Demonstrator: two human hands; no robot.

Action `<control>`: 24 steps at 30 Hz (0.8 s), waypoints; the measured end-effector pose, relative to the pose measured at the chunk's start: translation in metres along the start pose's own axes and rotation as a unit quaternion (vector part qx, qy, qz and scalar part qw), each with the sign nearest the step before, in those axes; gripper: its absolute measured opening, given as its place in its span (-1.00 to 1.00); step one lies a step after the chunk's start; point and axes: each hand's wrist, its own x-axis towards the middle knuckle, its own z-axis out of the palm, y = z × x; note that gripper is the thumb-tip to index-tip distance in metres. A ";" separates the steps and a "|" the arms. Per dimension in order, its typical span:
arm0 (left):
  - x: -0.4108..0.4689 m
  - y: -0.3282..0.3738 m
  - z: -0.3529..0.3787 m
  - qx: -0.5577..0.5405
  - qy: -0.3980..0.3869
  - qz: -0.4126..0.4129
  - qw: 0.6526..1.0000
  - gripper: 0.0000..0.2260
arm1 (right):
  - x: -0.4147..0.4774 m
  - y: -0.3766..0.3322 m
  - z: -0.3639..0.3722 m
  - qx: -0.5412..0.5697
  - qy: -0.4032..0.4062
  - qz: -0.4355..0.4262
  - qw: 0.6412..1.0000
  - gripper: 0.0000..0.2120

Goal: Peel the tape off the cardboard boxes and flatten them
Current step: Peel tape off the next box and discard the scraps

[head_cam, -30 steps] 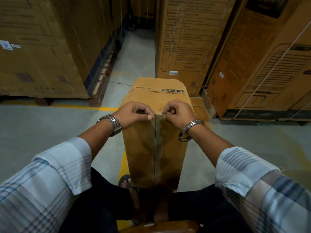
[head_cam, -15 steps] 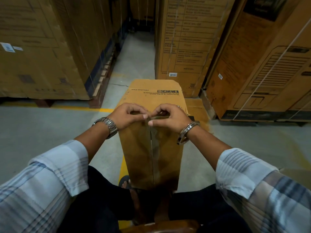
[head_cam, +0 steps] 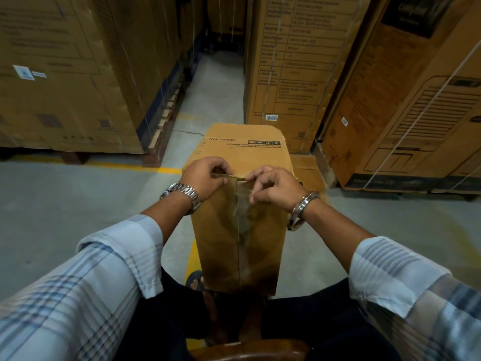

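Observation:
A tall brown cardboard box (head_cam: 221, 243) printed "CEILING FAN" stands upright between my knees, its taped centre seam facing me. Clear tape (head_cam: 243, 204) runs down that seam and its upper end is lifted and crinkled. My left hand (head_cam: 205, 178), with a metal watch on the wrist, grips the box's top edge left of the seam. My right hand (head_cam: 276, 187), with a steel bangle on the wrist, pinches the loose tape end just right of the seam. A top flap (head_cam: 244, 138) of the box stands open behind my hands.
Large stacked cartons on pallets rise at the left (head_cam: 65, 87), centre back (head_cam: 294, 61) and right (head_cam: 416, 113). A narrow concrete aisle (head_cam: 218, 82) runs between them. A yellow floor line (head_cam: 125, 166) crosses at the left. A flat cardboard piece (head_cam: 307, 170) lies right of the box.
My right hand has shifted down and to the right, pulling the tape's top end off the seam. My left hand stays on the box's top edge.

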 end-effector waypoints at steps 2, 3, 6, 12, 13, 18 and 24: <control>0.000 0.002 0.003 0.010 0.021 -0.005 1.000 -0.84 | -0.010 0.000 -0.003 -0.046 0.003 -0.018 0.999 -0.77; 0.000 0.002 0.005 0.014 0.030 -0.004 0.999 -0.84 | -0.015 0.001 -0.003 -0.086 0.017 -0.034 0.996 -0.77; -0.001 0.002 0.006 0.026 0.036 0.004 0.999 -0.83 | -0.030 0.011 -0.003 -0.214 0.075 -0.085 0.970 -0.89; -0.001 0.007 0.003 0.060 0.003 0.074 0.995 -0.73 | -0.039 0.010 -0.006 0.045 0.067 -0.002 0.997 -0.98; -0.001 0.010 0.003 0.103 0.006 0.094 0.990 -0.67 | -0.037 0.007 -0.008 0.077 0.071 0.011 0.994 -0.97; -0.013 0.022 0.006 0.154 0.043 0.191 0.968 -0.43 | -0.036 -0.014 -0.026 0.210 0.088 0.025 0.973 -0.92; -0.034 0.035 0.043 0.117 -0.192 0.117 0.967 -0.61 | -0.045 -0.021 -0.043 0.279 0.085 0.029 0.956 -0.95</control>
